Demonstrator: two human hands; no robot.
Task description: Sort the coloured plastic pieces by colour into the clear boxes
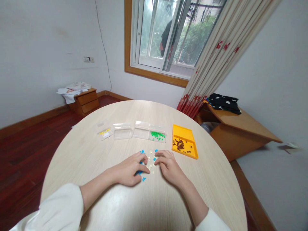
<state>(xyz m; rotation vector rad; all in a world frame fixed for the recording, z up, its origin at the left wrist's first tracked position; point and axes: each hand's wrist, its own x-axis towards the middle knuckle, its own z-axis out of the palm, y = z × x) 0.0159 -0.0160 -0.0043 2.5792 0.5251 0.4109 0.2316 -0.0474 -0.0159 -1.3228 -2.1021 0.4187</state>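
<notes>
Small blue pieces and pale cream pieces lie loose on the table between my hands. My left hand rests palm down, its fingers bent and apart, partly covering the blue pieces. Opposite it, my right hand reaches in with its fingers spread and slightly curled. Its fingertips touch or nearly touch a blue piece and some cream ones. Nothing is visibly gripped in either hand, though the surface beneath the left fingers is hidden.
On the round wooden table, an open yellow box holds brown pieces. A clear box contains green pieces, beside other open clear boxes. Yellow pieces lie in a case at left. Behind stand a window and a side desk.
</notes>
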